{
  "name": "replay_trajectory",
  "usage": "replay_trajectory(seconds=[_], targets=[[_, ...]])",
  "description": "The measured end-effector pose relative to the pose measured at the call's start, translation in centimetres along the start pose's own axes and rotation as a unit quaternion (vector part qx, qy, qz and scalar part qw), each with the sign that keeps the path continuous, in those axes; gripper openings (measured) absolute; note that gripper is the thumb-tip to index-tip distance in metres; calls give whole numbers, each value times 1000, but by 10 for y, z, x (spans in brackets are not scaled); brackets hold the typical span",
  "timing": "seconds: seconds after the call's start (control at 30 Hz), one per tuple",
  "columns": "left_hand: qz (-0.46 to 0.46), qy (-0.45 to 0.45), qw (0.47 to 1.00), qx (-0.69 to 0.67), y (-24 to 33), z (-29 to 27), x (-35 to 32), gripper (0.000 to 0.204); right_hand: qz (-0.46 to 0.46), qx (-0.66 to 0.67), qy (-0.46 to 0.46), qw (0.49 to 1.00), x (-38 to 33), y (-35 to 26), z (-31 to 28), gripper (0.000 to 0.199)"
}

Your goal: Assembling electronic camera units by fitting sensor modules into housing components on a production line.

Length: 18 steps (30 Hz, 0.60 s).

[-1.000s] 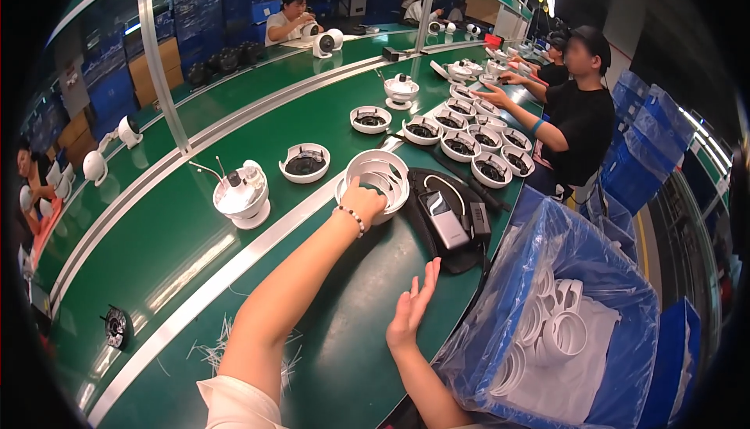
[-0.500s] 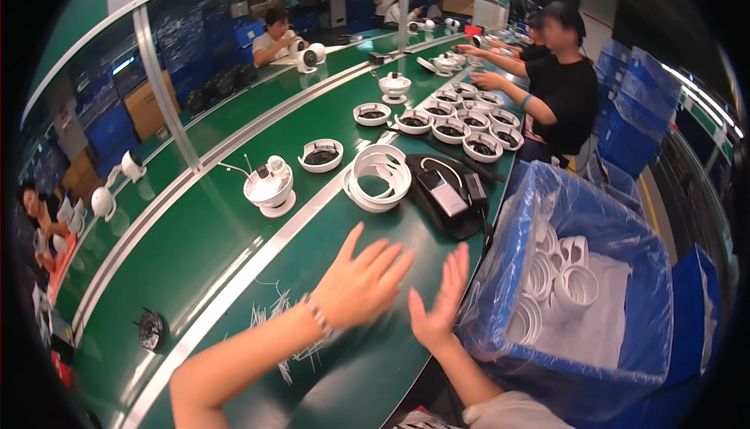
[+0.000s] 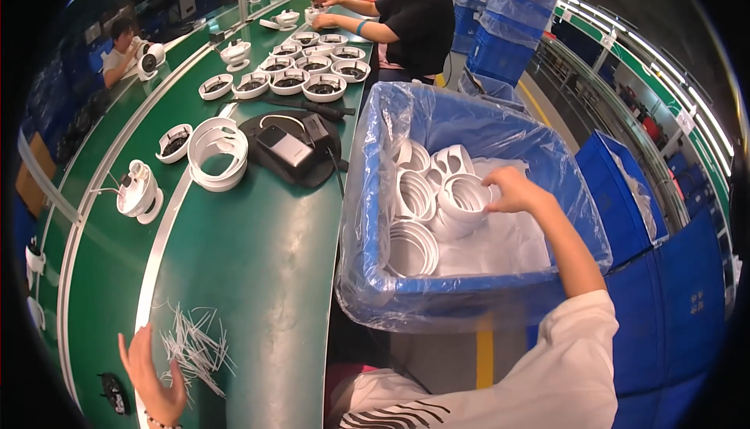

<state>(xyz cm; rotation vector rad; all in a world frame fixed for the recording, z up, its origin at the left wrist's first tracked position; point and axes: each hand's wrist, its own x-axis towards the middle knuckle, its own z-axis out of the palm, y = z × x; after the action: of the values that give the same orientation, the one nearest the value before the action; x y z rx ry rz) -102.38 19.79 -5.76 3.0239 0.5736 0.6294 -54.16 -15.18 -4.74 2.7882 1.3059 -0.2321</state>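
My right hand [image 3: 516,191] reaches into a blue bin lined with clear plastic. Its curled fingers and thumb are at the right rim of a stack of white plastic rings [image 3: 457,222], and the grip looks closed on that edge. More white rings [image 3: 412,248] lie beside it in the bin. Over the green bench my left hand [image 3: 152,378] is raised with fingers apart and nothing in it, beside a loose heap of thin white strips [image 3: 197,351]. A small round black part [image 3: 114,394] sits left of this hand.
The blue bin [image 3: 469,282] stands against the bench's right edge. On the bench are white ring housings [image 3: 217,155], a black bag [image 3: 262,128] with a silver device, a white assembly [image 3: 141,194] and several bowl-shaped parts [image 3: 291,80]. A co-worker [image 3: 422,23] works farther along.
The view has swung right. My right hand has gone from above the bench into the bin, onto the rings. My left hand is now at the lower left, by the strips.
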Motion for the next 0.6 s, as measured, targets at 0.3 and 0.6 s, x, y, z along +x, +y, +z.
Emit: replay_trajectory(seconds=[0.3,0.6], targets=[[-150,84,973,152,-98,-1,-31,45,41,68,-185,979,33,44,102,65],[-536,-75,831,131,-233,12,-162,73,32,-140,-216,966,57,-8,142,75]])
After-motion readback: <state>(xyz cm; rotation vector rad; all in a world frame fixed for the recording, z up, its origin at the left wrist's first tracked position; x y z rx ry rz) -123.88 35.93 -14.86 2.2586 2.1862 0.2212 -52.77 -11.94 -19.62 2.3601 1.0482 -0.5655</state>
